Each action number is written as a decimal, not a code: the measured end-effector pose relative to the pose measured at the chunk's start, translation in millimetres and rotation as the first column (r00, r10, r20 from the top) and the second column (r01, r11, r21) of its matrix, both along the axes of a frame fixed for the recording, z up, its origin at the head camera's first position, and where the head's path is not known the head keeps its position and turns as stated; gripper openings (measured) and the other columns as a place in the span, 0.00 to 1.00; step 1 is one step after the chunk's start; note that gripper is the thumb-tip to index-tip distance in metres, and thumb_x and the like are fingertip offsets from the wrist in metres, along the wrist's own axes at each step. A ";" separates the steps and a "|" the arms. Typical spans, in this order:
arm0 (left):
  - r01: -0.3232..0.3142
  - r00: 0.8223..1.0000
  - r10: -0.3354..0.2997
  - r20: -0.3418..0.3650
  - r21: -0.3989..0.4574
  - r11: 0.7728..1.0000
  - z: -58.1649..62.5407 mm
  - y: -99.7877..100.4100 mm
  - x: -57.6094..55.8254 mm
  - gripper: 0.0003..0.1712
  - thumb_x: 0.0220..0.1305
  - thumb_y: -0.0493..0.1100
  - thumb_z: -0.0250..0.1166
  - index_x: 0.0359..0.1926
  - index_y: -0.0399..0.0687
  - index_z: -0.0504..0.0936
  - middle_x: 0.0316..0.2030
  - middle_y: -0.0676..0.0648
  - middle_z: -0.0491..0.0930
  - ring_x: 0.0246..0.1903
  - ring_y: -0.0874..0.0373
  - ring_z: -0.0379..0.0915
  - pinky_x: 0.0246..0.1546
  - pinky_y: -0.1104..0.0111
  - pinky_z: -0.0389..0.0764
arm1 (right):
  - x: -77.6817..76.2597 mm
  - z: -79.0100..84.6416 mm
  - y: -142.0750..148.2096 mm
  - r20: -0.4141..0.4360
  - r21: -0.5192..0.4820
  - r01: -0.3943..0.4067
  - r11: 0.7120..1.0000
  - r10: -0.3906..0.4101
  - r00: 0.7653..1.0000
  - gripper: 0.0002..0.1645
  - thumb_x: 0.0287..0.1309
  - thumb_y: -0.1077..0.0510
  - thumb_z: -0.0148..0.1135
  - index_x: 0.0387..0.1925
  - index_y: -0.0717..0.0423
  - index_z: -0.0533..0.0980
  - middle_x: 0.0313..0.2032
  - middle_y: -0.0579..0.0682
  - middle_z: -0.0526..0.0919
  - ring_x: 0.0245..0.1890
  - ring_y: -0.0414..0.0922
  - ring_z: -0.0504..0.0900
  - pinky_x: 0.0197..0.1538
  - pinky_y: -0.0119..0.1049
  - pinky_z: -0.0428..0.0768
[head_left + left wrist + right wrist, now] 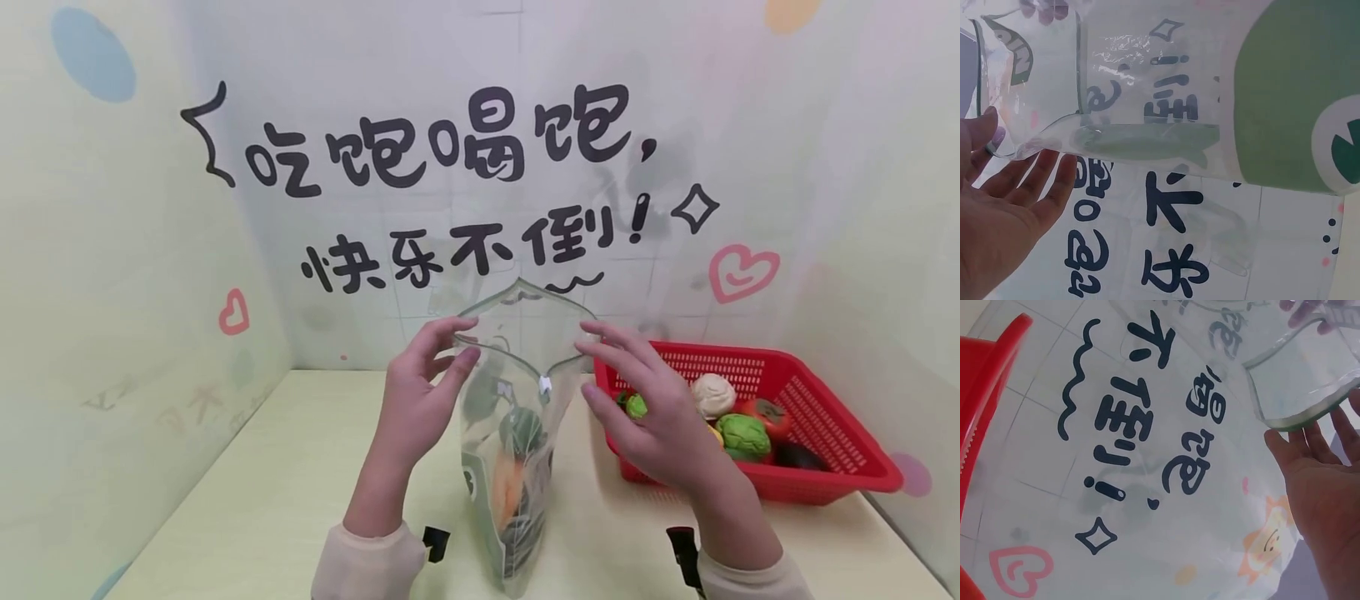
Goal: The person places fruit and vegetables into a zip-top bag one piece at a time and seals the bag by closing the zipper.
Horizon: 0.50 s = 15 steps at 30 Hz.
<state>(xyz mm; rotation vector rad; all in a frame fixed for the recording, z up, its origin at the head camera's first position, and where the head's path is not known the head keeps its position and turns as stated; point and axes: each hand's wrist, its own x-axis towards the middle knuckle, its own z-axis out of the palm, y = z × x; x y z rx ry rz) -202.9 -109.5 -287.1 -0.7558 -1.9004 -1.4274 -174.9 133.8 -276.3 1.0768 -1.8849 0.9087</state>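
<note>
Table (247,492) shot: red basket (840,482), clear bag (482,483) standing left of it
Left hand (420,396) and right hand (651,398) flank the bag's gaping mouth, both loosely open, fingers touching the rim (519,281) without clamping. Basket's got a tomato (774,418), green veg (742,435), white veg (712,395); bag's got something orange (508,487), maybe a carrot, hard to tell through plastic. White slider (545,385) on the rim.
</note>
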 end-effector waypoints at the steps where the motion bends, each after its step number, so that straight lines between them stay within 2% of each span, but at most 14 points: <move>1: 0.002 1.000 -0.002 -0.001 0.000 1.000 -2.7 -1.1 -2.8 0.16 0.64 0.30 0.61 0.53 0.36 0.76 0.44 0.41 0.79 0.43 0.54 0.74 0.49 0.61 0.80 | -0.5 0.5 3.4 -0.003 -0.001 -0.007 1.000 0.007 1.000 0.30 0.43 0.74 0.65 0.53 0.68 0.75 0.58 0.64 0.73 0.58 0.56 0.71 0.58 0.24 0.71; 4: 0.017 1.000 -0.017 0.002 0.004 1.000 -11.7 -5.2 -11.6 0.17 0.66 0.32 0.60 0.56 0.40 0.75 0.45 0.43 0.80 0.45 0.55 0.75 0.50 0.60 0.80 | -5.9 1.8 21.9 0.025 0.033 0.025 0.999 -0.025 0.999 0.34 0.44 0.71 0.67 0.58 0.63 0.73 0.61 0.60 0.71 0.61 0.53 0.69 0.56 0.22 0.72; 7: 0.028 1.000 -0.028 0.007 -0.002 1.000 -17.4 -9.1 -16.8 0.18 0.68 0.36 0.59 0.58 0.44 0.75 0.47 0.46 0.79 0.48 0.54 0.76 0.50 0.62 0.79 | -18.4 8.2 48.6 0.094 0.145 0.119 0.982 -0.134 0.987 0.36 0.48 0.66 0.70 0.62 0.53 0.72 0.64 0.51 0.69 0.63 0.48 0.67 0.52 0.23 0.75; 9: 0.023 1.000 -0.023 0.003 -0.014 1.000 -19.3 -11.9 -17.4 0.18 0.69 0.37 0.58 0.58 0.46 0.74 0.48 0.47 0.79 0.49 0.53 0.76 0.50 0.62 0.80 | -28.2 16.7 65.8 0.153 0.256 0.169 0.952 -0.213 0.965 0.34 0.52 0.61 0.70 0.62 0.48 0.72 0.65 0.48 0.68 0.63 0.46 0.65 0.50 0.30 0.79; 12: 0.008 1.000 -0.008 -0.006 -0.023 1.000 -19.8 -16.7 -16.4 0.18 0.69 0.37 0.58 0.58 0.47 0.75 0.48 0.48 0.79 0.49 0.54 0.77 0.49 0.62 0.80 | -42.5 33.6 83.4 0.246 0.411 0.200 0.890 -0.319 0.915 0.26 0.57 0.54 0.67 0.58 0.47 0.74 0.62 0.49 0.69 0.61 0.48 0.66 0.48 0.46 0.82; 15: -0.014 0.999 0.013 -0.030 -0.029 0.999 -16.7 -21.6 -14.7 0.17 0.68 0.35 0.58 0.57 0.46 0.75 0.47 0.47 0.79 0.47 0.57 0.76 0.49 0.62 0.80 | -58.2 46.4 94.9 0.334 0.567 0.173 0.805 -0.417 0.846 0.24 0.57 0.49 0.67 0.55 0.49 0.75 0.58 0.52 0.72 0.58 0.52 0.69 0.49 0.55 0.79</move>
